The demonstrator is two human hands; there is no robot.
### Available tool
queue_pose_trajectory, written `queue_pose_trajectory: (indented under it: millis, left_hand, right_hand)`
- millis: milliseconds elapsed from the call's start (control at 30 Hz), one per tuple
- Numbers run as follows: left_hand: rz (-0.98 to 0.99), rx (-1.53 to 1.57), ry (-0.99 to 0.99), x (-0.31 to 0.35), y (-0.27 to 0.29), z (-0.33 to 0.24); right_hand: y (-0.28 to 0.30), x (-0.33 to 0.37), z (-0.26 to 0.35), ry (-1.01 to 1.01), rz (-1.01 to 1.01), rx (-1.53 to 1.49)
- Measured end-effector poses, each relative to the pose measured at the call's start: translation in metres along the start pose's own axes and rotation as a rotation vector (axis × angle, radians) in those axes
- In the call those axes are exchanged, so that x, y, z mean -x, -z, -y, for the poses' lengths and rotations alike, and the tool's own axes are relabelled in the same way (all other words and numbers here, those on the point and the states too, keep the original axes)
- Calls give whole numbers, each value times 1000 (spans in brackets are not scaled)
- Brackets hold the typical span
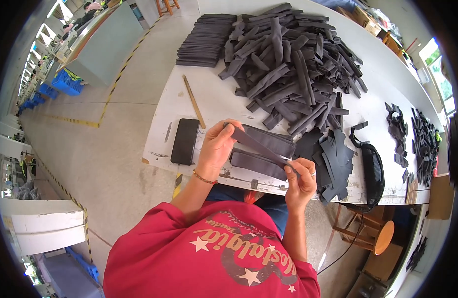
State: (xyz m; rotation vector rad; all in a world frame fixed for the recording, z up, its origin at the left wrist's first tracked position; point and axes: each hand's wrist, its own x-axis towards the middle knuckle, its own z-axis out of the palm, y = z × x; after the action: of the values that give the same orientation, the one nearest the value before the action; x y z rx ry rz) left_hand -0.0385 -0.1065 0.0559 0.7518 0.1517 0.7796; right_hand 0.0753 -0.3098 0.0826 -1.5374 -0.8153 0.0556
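A dark grey fabric strip (256,145) is stretched at a slant between my hands, above the table's front edge. My left hand (220,141) pinches its upper left end between thumb and fingers. At the lower right end, my right hand (301,181) grips it the same way. Behind and below the strip lie two flat fabric pieces, a far one (276,141) and a near one (259,165), both partly covered by it. Several flat black pieces (335,159) are spread in an overlapping stack just right of my right hand.
A large heap of dark strips (293,64) covers the table's far middle, beside a neat stack (206,39). Left of my left hand lie a black phone (185,141) and a wooden stick (193,101). A glossy black object (373,176) stands at the right front edge, near a wooden stool (383,237).
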Motion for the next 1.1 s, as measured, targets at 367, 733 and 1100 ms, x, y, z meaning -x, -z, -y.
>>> queue_pose_trajectory:
  millis: [367, 733, 1100]
  left_hand:
    - [-200, -261, 143, 3, -7, -7]
    - [-251, -1229, 11, -34, 27, 45]
    - [-229, -1188, -335, -149, 37, 51]
  right_hand:
    - [4, -3, -16, -218, -32, -51]
    - [-4, -45, -98, -340, 17, 397]
    - [64, -30, -104, -192, -138, 683]
